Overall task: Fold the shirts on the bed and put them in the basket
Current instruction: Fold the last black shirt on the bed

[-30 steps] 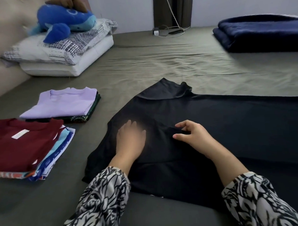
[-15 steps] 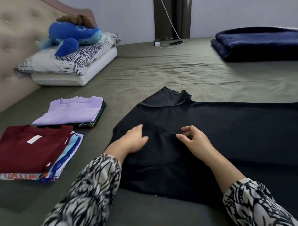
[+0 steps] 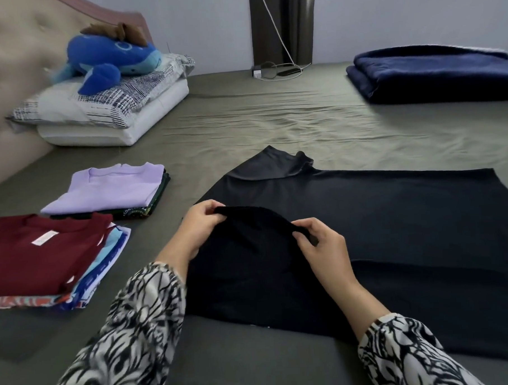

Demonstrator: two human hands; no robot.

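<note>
Your left hand (image 3: pixel 200 228) and right hand (image 3: pixel 322 246) each pinched a raised fold of the black shirt (image 3: pixel 379 230), which lay spread near the bed's (image 3: pixel 273 127) near edge. Toward the left edge sat a maroon-topped stack of folded shirts (image 3: pixel 43 254), and just beyond it a lilac-topped stack (image 3: pixel 113 188). Farther off, a blue plush whale (image 3: pixel 116 57) rested on pillows (image 3: pixel 109 111) by the headboard; a folded navy blanket (image 3: pixel 434 72) lay at the far right corner.
</note>
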